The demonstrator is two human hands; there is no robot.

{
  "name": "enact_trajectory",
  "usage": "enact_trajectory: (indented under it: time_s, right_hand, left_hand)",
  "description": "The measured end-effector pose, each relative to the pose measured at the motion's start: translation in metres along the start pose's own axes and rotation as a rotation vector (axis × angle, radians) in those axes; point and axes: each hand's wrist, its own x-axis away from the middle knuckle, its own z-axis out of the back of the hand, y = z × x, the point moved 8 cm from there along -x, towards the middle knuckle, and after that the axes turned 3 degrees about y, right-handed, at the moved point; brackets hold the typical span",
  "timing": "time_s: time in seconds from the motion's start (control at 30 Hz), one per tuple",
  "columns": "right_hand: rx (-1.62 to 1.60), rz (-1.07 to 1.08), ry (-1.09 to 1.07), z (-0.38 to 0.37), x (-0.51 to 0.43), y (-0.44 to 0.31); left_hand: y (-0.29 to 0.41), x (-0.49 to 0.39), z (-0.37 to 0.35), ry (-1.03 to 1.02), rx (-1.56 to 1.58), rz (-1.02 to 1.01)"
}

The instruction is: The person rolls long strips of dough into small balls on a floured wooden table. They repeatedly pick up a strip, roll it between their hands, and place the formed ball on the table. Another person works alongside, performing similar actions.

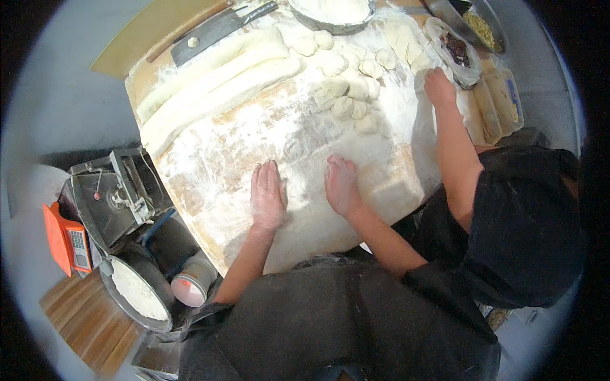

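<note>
My left hand (268,196) lies palm down on the floured work board (224,138), its fingers straight and close together. Nothing shows in its grasp. To its right, my right hand (342,185) rests on the same board with curled, flour-dusted fingers; whether something is under the palm is hidden. Beyond the hands sit several dough pieces (342,107) in a loose cluster. Thick, long strips of dough (214,97) stretch across the board's far left. Several flattened dough rounds (405,45) overlap at the far right.
A co-worker's hand (439,88) reaches in from the right, near a bowl of dark filling (457,50). At the back lie a cleaver (209,38) and a flour basin (333,14). An orange scale (66,240) and a flour bowl (138,290) stand left of the board.
</note>
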Motion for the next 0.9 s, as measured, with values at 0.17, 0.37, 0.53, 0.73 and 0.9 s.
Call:
enact_trajectory:
  time_s: [0.17, 0.37, 0.53, 0.73, 0.9]
  right_hand:
    - [0.037, 0.071, -0.093, 0.002, 0.005, -0.010]
    - [0.051, 0.080, -0.267, 0.016, 0.011, -0.006]
    - [-0.378, -0.247, -0.044, 0.043, -0.020, 0.052]
    - [0.080, -0.188, -0.118, 0.035, 0.014, 0.068]
    - [0.238, -0.291, -0.106, 0.022, 0.042, 0.088]
  left_hand:
    - [0.010, -0.014, -0.009, -0.216, -0.161, -0.002]
    - [0.009, -0.017, 0.033, -0.110, 0.301, -0.054]
    - [-0.051, -0.126, 0.092, 0.203, 0.201, -0.012]
    - [-0.174, -0.317, 0.098, 0.233, -0.078, 0.068]
    - [-0.253, -0.379, 0.035, -0.022, -0.302, 0.170]
